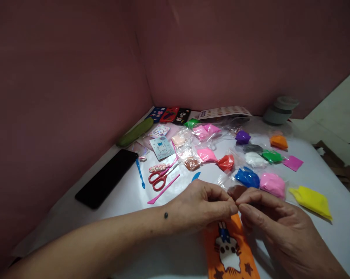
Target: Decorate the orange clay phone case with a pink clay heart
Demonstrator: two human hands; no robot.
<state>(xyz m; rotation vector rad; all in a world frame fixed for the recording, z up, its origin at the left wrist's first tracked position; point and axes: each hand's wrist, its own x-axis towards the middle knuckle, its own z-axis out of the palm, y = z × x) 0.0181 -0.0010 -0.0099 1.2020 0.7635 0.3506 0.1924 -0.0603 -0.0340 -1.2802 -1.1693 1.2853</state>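
Note:
My left hand [206, 205] is closed in a pinch, its thumb and forefinger tips above the top end of an orange panel [211, 248]. On that panel is a white cat figure [230, 255] in blue clothes, upside down from here, with dark brown stars near it. My right hand [282, 224] pinches too, its fingertips almost touching the left ones. What lies between the fingertips is too small and hidden to make out. Just behind them shows a brown lump [237, 191], partly covered by the right fingers. A blue clay packet [247, 177] and a pink one [272, 185] lie beyond.
Red-handled scissors [157, 180], a pink modelling tool [163, 190] and a blue one [140, 174] lie left of centre, near a black phone [107, 178]. A yellow clay packet [312, 202] lies right. Several other packets, a green pouch [135, 131] and a jar [280, 111] stand farther back.

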